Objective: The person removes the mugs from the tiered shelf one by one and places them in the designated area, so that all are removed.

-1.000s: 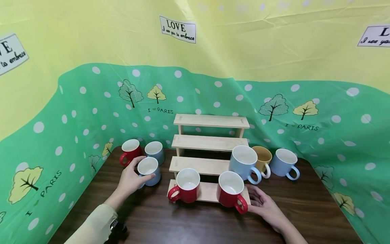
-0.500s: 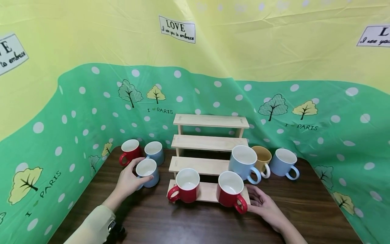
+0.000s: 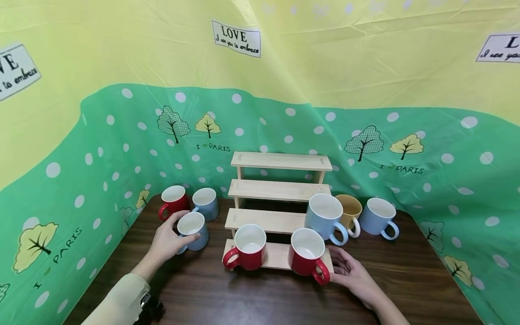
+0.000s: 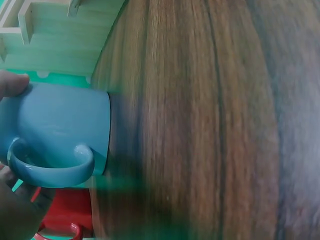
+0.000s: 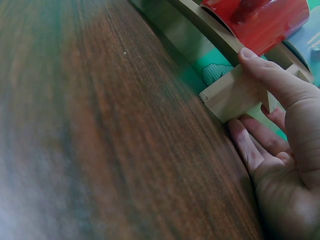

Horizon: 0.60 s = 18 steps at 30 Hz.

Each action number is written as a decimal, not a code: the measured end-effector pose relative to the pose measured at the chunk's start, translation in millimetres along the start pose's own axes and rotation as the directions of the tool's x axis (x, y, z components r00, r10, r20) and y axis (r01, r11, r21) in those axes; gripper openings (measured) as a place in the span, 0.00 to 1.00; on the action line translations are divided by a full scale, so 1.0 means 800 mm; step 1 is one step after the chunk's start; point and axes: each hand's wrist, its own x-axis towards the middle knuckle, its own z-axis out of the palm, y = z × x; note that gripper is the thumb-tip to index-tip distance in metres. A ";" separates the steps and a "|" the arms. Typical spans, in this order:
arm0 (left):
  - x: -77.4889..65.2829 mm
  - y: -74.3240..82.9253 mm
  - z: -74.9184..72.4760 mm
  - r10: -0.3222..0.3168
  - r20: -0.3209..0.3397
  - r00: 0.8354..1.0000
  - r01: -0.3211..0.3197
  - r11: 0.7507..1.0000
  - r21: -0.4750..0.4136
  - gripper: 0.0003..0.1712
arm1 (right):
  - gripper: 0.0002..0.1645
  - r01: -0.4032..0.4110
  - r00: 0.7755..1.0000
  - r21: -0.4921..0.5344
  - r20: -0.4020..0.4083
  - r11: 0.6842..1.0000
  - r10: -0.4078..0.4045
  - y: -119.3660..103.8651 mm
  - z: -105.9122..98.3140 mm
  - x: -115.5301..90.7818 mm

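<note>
My left hand (image 3: 165,243) grips a blue mug (image 3: 199,243), white inside, left of a stepped wooden display stand (image 3: 266,221). In the left wrist view the blue mug (image 4: 60,117) shows its handle, with my thumb on its side. My right hand (image 3: 354,274) holds the right end of the stand's lowest step. The right wrist view shows my thumb against the board (image 5: 232,95) and the fingers curled behind it. A red mug (image 3: 252,258) stands on the lowest step's left part, another red mug (image 3: 302,262) on its right. A larger light blue mug (image 3: 318,221) stands on the step above.
At the back left are a red mug (image 3: 177,205) and another blue mug (image 3: 209,207). Right of the stand are a mustard mug (image 3: 349,212) and a light blue mug (image 3: 373,221). All stand on the dark wooden table (image 3: 235,300), before a printed cloth (image 3: 264,122).
My left hand has drawn the blue mug slightly left and toward me, away from the stand. My right hand and the mugs on the stand have not moved.
</note>
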 end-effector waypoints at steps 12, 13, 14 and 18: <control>0.004 -0.001 -0.009 0.059 0.055 0.997 -0.060 0.998 0.015 0.48 | 0.49 -0.010 1.000 -0.004 0.001 1.000 0.010 -0.001 -0.001 0.000; 0.005 -0.002 -0.009 0.062 0.059 0.996 -0.063 0.998 0.015 0.48 | 0.49 -0.010 1.000 -0.004 0.001 1.000 0.010 -0.001 -0.001 0.001; 0.005 -0.002 -0.010 0.064 0.064 0.996 -0.065 0.998 0.015 0.48 | 0.49 -0.011 1.000 -0.004 0.002 1.000 0.011 0.000 -0.001 0.001; 0.005 -0.001 -0.011 0.059 0.077 0.995 -0.060 0.998 0.010 0.49 | 0.50 -0.012 1.000 -0.003 0.002 1.000 0.012 0.001 -0.001 0.001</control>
